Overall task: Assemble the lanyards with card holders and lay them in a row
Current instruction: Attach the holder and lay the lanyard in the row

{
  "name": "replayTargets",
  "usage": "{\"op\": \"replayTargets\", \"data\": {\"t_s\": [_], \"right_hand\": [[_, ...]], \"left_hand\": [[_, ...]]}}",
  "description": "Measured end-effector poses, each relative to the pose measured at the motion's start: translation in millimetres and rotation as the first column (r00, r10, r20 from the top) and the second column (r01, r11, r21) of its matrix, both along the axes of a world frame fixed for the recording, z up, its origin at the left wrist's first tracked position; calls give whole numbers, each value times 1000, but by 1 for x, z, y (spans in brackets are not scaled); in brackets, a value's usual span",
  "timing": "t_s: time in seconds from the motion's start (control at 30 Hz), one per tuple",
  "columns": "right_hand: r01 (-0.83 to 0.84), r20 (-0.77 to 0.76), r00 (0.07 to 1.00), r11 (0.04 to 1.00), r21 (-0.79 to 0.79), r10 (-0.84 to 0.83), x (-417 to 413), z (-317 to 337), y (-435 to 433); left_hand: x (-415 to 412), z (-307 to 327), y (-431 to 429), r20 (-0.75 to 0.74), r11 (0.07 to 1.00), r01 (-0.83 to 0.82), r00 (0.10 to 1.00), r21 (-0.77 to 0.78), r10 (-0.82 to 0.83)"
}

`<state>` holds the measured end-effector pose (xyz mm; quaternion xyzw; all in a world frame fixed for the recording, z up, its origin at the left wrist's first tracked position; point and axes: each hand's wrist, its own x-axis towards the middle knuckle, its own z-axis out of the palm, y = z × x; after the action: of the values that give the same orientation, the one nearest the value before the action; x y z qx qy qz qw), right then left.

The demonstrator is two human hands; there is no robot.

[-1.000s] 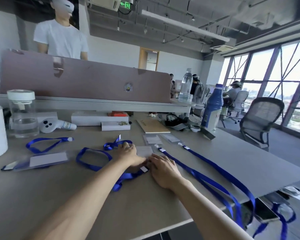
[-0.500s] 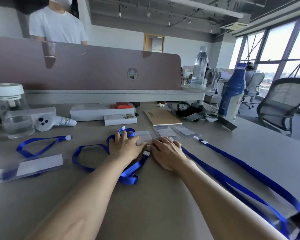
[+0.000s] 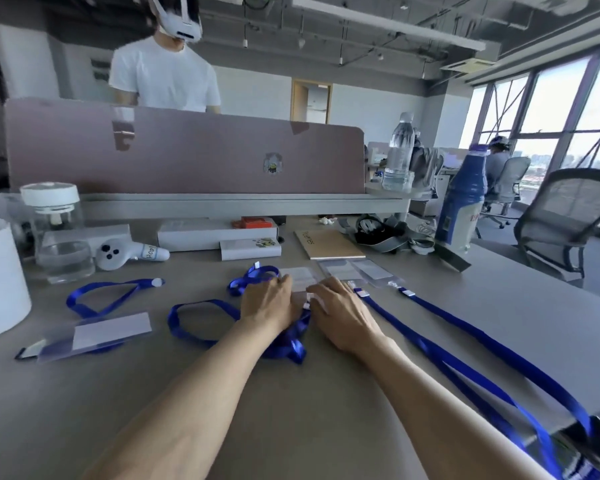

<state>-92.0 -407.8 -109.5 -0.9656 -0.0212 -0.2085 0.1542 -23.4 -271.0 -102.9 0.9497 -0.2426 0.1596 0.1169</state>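
On the grey tabletop stand a clear glass jar with a white lid, a white handheld controller beside it, a white box, a brown notebook and a blue plastic bottle; a pink divider panel rises behind.

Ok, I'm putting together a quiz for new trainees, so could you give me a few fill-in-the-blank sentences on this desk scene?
1. The lanyards on the table are all ___ in colour.
2. The jar beside the controller has a ___ lid.
3. The finished card holder lies to the ___ of the left hand.

Missing words: blue; white; left.
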Motion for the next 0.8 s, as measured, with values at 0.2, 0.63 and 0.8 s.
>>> {"op": "replayTargets", "data": {"t_s": [0.2, 0.63, 0.8], "right_hand": [[15, -75, 997, 994, 111, -7, -40, 0, 9], [175, -164, 981, 830, 530, -103, -102, 14, 30], [211, -226, 967, 862, 461, -116, -104, 16, 35]], "left_hand": [[-32, 9, 57, -188, 996, 85, 978, -22, -88], [-113, 54, 60, -447, 962, 247, 852, -115, -272], [-95, 40, 60, -418, 981, 188, 889, -37, -186]]}}
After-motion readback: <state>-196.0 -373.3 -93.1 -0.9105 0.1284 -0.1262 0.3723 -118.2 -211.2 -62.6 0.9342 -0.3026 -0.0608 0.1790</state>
